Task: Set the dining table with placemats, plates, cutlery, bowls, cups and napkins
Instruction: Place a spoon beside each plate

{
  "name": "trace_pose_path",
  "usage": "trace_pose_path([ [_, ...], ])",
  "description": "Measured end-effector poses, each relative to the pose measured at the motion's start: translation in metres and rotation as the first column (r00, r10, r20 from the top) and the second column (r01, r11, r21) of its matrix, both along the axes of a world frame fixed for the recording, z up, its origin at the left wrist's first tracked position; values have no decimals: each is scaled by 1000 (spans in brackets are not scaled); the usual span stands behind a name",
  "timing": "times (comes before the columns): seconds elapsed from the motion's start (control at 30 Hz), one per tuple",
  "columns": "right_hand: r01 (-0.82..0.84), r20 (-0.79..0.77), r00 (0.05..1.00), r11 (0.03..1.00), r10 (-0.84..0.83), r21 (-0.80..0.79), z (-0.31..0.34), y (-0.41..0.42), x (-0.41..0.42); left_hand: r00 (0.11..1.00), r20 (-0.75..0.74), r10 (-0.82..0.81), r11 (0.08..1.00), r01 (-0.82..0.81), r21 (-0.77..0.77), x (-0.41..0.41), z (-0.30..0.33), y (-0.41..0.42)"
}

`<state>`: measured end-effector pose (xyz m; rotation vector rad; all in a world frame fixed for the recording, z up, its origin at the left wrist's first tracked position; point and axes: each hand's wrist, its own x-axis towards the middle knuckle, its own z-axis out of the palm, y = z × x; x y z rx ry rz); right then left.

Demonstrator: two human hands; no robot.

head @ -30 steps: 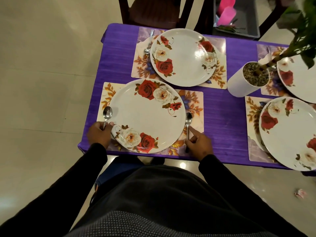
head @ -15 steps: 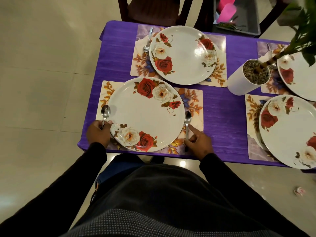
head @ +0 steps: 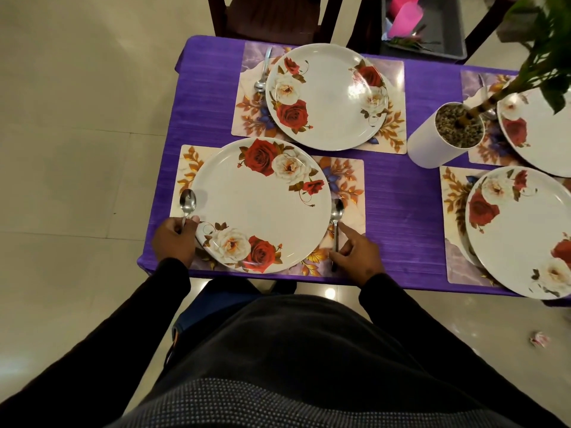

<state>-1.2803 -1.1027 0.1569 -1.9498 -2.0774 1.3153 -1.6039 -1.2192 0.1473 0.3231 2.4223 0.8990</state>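
A white rose-patterned plate (head: 262, 208) sits on a floral placemat (head: 346, 177) at the near edge of the purple table (head: 398, 193). My left hand (head: 174, 242) grips the handle of a steel spoon (head: 187, 202) lying left of the plate. My right hand (head: 357, 257) pinches the handle of a second spoon (head: 336, 214) lying right of the plate, index finger stretched along it. Behind, another plate (head: 327, 97) on its placemat (head: 250, 118) has a spoon (head: 262, 75) at its left.
A white cylinder pot (head: 432, 146) with a green plant stands right of centre. Two more plates (head: 525, 233) (head: 537, 134) on placemats fill the right side. A dark chair (head: 272, 17) and a grey bin (head: 432, 23) with pink cups stand beyond the table.
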Motion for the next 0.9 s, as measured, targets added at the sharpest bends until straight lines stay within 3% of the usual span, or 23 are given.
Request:
trace_pose_path([
  [0.2, 87, -43, 995, 996, -87, -5, -3, 0, 1, 999, 7, 32, 999, -32, -6, 2, 5, 3],
  [0.4, 323, -99, 945, 940, -313, 111, 3, -10, -7, 937, 216, 274, 951, -297, 82, -3, 11, -2],
  [0.53, 367, -238, 913, 922, -332, 123, 28, -27, -29, 936, 332, 118, 956, -197, 218, 22, 34, -5],
  [0.67, 210, -320, 930, 976, -180, 63, 55, -37, -48, 898, 426, -112, 961, -11, 275, 61, 66, 7],
  [0.77, 140, -391, 910, 990, -137, -22, 64, -47, -57, 800, 519, -301, 933, 134, 336, 91, 78, 16],
  [0.9, 198, -428, 886, 980, -180, -1, 73, -56, -48, 682, 599, -419, 900, 225, 373, 125, 78, 32],
])
